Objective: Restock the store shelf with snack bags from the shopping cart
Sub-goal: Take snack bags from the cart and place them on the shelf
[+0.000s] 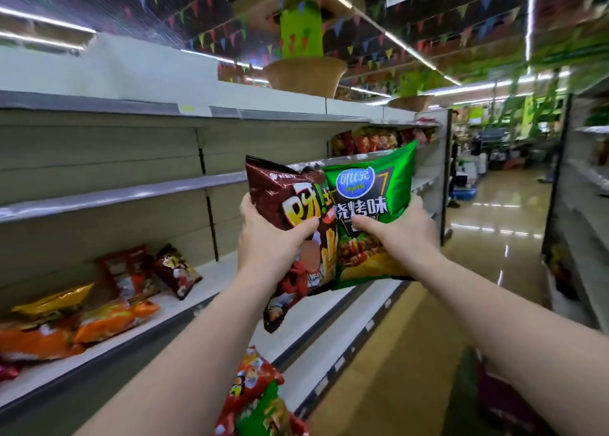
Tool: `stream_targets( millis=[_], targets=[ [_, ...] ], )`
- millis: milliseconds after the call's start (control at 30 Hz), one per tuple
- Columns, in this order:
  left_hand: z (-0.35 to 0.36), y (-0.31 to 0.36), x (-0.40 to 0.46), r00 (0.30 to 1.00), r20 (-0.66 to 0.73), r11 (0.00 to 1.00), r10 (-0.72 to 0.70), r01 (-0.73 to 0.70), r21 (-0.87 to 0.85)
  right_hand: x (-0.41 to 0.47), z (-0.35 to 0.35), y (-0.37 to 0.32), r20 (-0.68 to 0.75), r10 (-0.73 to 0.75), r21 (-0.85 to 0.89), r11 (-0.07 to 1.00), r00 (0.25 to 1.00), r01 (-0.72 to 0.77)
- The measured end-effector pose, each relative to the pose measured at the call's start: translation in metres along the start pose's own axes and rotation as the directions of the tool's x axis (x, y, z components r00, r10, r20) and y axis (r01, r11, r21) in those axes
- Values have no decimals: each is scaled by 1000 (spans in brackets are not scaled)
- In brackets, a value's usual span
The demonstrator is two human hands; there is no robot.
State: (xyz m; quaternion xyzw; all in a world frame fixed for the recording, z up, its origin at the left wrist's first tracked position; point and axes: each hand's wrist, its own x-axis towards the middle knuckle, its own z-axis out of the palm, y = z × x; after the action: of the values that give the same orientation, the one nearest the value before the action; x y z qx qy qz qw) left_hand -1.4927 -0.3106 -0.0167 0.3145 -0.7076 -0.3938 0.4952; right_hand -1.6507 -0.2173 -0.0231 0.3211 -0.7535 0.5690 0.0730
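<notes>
Two snack bags up in mid-air, right of shelf: left hand grasps dark red bag, thumb across front; right hand grasps green bag same way. Bags overlap at inner edges. More bags near, bottom centre, likely in cart. Middle shelf at left bare, lower shelf partly stocked. Risk: slick puffy film slipping from one-handed pinch; overlapping edges snagging when bags separate; bag placed upright toppling off shelf lip.
</notes>
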Motion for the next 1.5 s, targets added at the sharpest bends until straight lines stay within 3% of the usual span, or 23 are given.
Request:
stream_targets(
  millis=[900,1333,1500],
  targets=[
    [242,-58,242,997,76,1000,22,-21,-16,293,70,133,-114,49,-51,997,992,-55],
    [385,-78,344,1000,5,999,30,-30,26,461,89,224,-34,23,-5,1000,999,-24],
    [409,-85,384,1000,-14,1000,13,-13,15,511,109,244,-11,24,26,999,1000,-23]
  ],
)
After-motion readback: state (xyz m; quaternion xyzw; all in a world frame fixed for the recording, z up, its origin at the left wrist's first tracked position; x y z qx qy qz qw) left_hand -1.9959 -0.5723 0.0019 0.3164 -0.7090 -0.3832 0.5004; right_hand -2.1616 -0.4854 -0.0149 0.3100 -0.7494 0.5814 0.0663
